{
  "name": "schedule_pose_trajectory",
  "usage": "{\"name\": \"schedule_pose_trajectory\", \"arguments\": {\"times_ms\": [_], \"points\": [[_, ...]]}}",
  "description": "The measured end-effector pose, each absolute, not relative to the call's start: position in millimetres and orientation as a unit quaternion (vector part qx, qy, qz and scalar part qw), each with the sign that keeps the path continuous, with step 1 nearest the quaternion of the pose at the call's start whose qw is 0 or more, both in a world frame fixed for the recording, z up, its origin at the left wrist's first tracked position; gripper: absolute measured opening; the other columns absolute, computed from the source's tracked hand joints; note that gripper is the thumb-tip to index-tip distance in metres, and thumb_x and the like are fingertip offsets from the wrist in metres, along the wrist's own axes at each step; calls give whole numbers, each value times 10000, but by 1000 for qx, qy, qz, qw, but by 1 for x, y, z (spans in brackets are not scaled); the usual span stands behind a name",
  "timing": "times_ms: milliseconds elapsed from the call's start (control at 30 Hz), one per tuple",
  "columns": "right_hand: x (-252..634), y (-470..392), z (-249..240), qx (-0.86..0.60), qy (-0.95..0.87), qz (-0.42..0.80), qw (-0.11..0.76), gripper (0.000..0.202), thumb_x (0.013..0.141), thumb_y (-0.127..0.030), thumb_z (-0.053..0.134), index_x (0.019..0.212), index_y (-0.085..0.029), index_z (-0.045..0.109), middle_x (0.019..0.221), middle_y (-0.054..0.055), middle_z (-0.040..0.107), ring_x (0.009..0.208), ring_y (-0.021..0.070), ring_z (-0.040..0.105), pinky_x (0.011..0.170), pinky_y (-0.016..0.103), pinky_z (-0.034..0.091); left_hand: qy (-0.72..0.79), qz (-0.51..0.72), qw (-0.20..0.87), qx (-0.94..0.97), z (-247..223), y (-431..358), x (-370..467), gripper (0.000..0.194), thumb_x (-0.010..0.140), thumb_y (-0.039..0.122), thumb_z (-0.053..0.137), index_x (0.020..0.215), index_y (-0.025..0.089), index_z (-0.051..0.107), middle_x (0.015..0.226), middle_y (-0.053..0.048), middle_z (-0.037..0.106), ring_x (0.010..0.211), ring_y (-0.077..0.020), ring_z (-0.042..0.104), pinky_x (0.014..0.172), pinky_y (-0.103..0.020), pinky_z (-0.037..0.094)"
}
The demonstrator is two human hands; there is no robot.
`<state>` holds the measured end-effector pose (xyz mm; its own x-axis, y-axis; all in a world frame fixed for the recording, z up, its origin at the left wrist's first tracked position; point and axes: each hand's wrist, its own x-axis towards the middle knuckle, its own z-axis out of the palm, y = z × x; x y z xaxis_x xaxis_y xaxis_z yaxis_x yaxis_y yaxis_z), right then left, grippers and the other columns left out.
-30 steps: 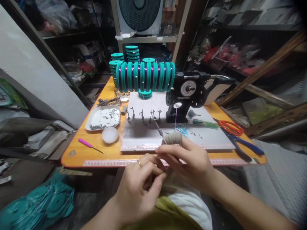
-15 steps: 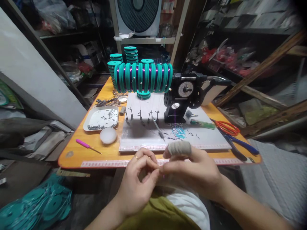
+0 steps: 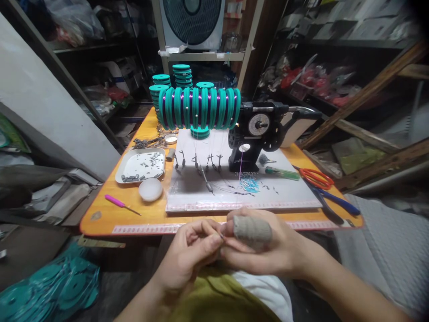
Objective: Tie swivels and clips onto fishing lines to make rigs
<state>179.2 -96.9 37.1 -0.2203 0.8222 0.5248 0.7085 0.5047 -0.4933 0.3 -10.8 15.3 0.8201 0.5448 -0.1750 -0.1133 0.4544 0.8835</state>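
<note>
My left hand (image 3: 191,252) has thumb and forefinger pinched together, a tiny dark tip just showing between them. Against those fingertips is my right hand (image 3: 264,243), closed, with a grey cloth wrap (image 3: 252,230) around one finger. A thin purple line (image 3: 241,167) runs from the black winding machine (image 3: 254,129) down toward the right fingers; the exact grip is hidden. Teal foam spools (image 3: 200,108), wound with purple line, sit in a row on the machine. Thin lines hang from them to small dark pieces and a grey weight-like piece (image 3: 207,182) on the white board (image 3: 191,197).
Left on the table are a white tray (image 3: 122,156) of small grey pieces, a white bowl (image 3: 150,190) and a pink-handled tool (image 3: 115,201). Orange-handled scissors (image 3: 317,178) and blue-handled pliers (image 3: 342,203) lie right. Blue-white bits (image 3: 250,184) lie near the machine. Teal spools (image 3: 63,286) lie low at left.
My right hand has turned and lowered slightly, bringing the wrapped finger down closer to the left fingertips. The grey weight-like piece on the board has swung left.
</note>
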Motion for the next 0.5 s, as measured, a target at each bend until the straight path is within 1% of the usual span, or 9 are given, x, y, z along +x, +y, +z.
{"name": "schedule_pose_trajectory", "arguments": {"times_ms": [67, 133, 167, 233, 300, 367, 433, 467, 500], "points": [[178, -99, 39, -496, -775, 77, 384, 82, 880, -162, 665, 811, -197, 639, 695, -7, 636, 636, 134, 629, 622, 231, 562, 229, 168, 871, 402, 15, -12, 3, 349, 752, 367, 794, 667, 150, 534, 722, -17, 543, 611, -93, 473, 596, -222, 395], [177, -99, 41, -483, -774, 71, 403, 83, 864, -154, 693, 803, -192, 651, 694, 2, 651, 609, 138, 626, 590, 238, 553, 227, 149, 884, 380, 13, -12, 5, 373, 751, 371, 796, 651, 150, 513, 653, 18, 454, 584, -76, 411, 576, -202, 355], [176, -99, 42, -484, -768, 74, 413, 66, 866, -166, 702, 821, -191, 661, 705, 6, 656, 602, 139, 626, 573, 238, 547, 221, 151, 880, 393, 13, -13, 5, 370, 769, 376, 780, 653, 152, 509, 661, 21, 438, 590, -76, 406, 576, -199, 356], [175, -100, 43, -498, -745, 87, 435, 35, 898, -208, 688, 869, -189, 678, 723, 7, 650, 603, 136, 623, 547, 231, 533, 201, 184, 837, 474, 11, -13, 6, 328, 824, 367, 724, 672, 155, 524, 762, -11, 479, 658, -99, 466, 611, -212, 407], [172, -98, 43, -510, -718, 87, 466, 97, 946, -228, 627, 893, -182, 693, 772, 25, 635, 656, 138, 633, 567, 226, 534, 188, 267, 709, 625, 8, -14, 4, 234, 878, 281, 655, 703, 163, 554, 882, -49, 508, 780, -139, 543, 671, -237, 468], [168, -93, 42, -514, -701, 64, 491, 161, 973, -193, 571, 889, -170, 706, 849, 56, 621, 728, 140, 641, 614, 231, 536, 170, 368, 491, 771, 4, -15, 2, 118, 884, 130, 606, 773, 171, 592, 923, -62, 520, 841, -154, 582, 706, -245, 501], [165, -86, 40, -529, -688, 49, 493, 171, 970, -155, 566, 880, -163, 712, 863, 64, 606, 743, 137, 632, 635, 233, 522, 121, 439, 271, 848, 1, -15, 1, 163, 849, 7, 586, 886, 162, 618, 916, -68, 560, 822, -153, 609, 713, -252, 518], [165, -83, 40, -541, -687, 49, 483, 159, 964, -146, 578, 881, -162, 713, 851, 61, 603, 736, 136, 628, 638, 235, 514, 85, 456, 192, 865, 1, -15, 1, 214, 829, -32, 586, 941, 147, 622, 931, -81, 595, 823, -159, 623, 722, -262, 523], [165, -81, 39, -553, -684, 51, 473, 147, 958, -143, 590, 878, -162, 712, 837, 58, 602, 726, 137, 625, 640, 239, 510, 51, 461, 147, 873, 1, -15, 0, 246, 814, -56, 586, 969, 132, 619, 942, -96, 630, 834, -170, 635, 739, -275, 525]]}}
